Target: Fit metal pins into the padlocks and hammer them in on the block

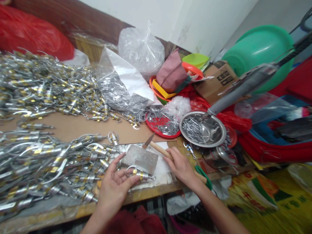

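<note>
My left hand [118,180] pinches a silver metal fitting [142,175] with a yellow band and a curved hook, at the front edge of a grey metal block [140,159]. My right hand [179,164] is closed round the wooden handle of a small hammer [159,150], whose dark, wedge-shaped head is over the back right of the block. Many similar fittings [53,162] lie heaped to the left of my left hand. One more fitting [189,150] rests just behind my right hand.
A steel bowl [220,136] of metal pins and a red plate [156,130] of small metal parts stand behind the block. Farther back are a large heap of fittings [44,87], plastic bags, a cardboard box [215,81] and a green basin [263,55]. A grey rod slants down over the bowl.
</note>
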